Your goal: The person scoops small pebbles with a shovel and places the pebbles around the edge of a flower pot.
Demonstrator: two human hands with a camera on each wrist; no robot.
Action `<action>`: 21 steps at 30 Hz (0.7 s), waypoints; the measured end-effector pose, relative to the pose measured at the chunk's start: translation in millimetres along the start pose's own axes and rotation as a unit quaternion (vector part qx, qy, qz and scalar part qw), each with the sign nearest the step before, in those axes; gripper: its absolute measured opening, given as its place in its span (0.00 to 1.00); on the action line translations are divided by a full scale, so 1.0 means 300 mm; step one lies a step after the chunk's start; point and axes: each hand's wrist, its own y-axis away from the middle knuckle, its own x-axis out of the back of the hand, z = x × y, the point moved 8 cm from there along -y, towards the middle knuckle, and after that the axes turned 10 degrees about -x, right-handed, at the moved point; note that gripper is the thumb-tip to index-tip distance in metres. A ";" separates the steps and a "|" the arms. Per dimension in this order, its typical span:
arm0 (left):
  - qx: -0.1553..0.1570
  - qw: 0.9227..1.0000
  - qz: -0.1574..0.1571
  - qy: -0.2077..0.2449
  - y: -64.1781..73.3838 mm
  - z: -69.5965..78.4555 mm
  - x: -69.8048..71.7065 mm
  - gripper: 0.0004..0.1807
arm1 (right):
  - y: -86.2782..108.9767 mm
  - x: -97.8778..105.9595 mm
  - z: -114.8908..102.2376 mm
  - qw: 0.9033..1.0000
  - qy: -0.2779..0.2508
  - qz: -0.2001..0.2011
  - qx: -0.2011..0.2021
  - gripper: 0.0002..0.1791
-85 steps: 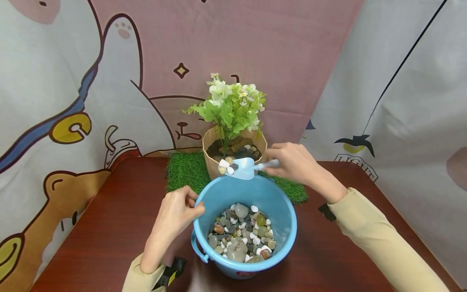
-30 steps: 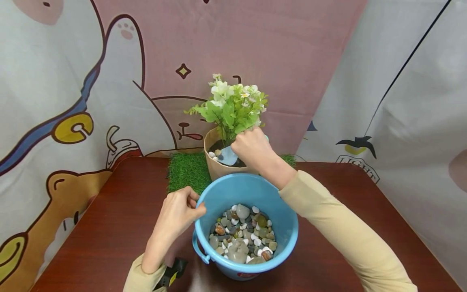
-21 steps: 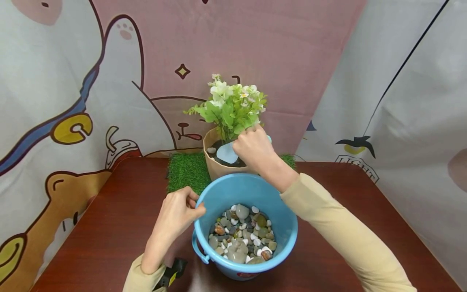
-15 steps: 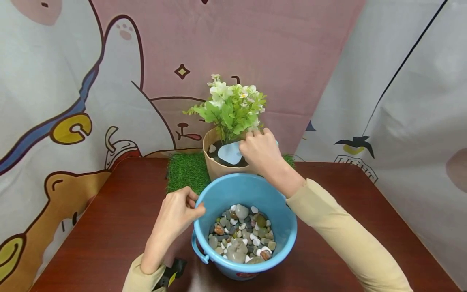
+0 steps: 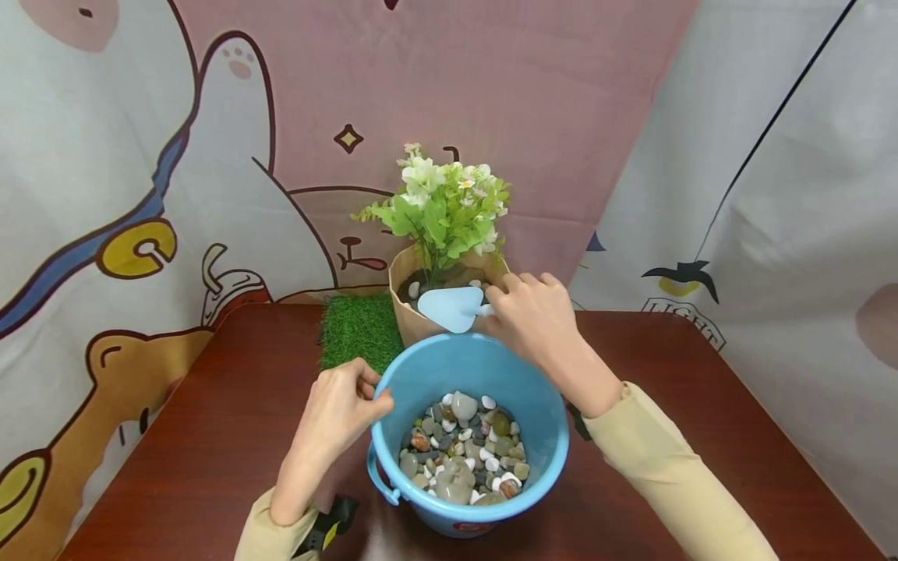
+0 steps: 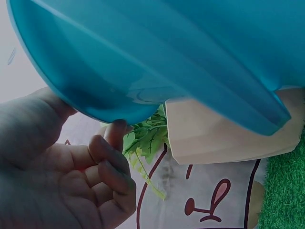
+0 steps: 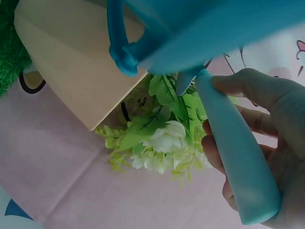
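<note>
My left hand pinches the left rim of a blue bucket, thumb inside and fingers outside. Mixed pebbles cover the bucket's bottom. My right hand grips the handle of a light blue trowel, its thumb along the handle in the right wrist view. No stones show on the trowel blade, which hangs over the front edge of a tan faceted flowerpot. White-flowered greenery rises from the pot, with dark soil and a few pebbles around its stem.
Under the pot lies a green artificial grass mat. All of it stands on a reddish-brown table. Behind hangs a printed cartoon cloth. The bucket's handle hangs down on its left side.
The trowel carried pebbles to the pot and tipped them in; its blade now shows bare. My right hand has drawn back toward the right and nearer. The left hand stays on the rim.
</note>
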 end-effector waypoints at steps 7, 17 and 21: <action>0.001 1.000 -0.003 0.002 0.001 -0.002 -0.001 0.06 | 0.067 0.049 0.013 0.999 -0.028 0.018 0.003 0.05; -0.004 1.000 0.001 -0.001 -0.001 0.000 0.001 0.05 | 0.134 0.124 0.001 0.998 -0.021 0.023 0.052 0.07; -0.002 1.000 0.001 0.000 0.000 -0.001 0.000 0.05 | 0.151 0.147 -0.019 0.997 -0.012 0.011 0.081 0.07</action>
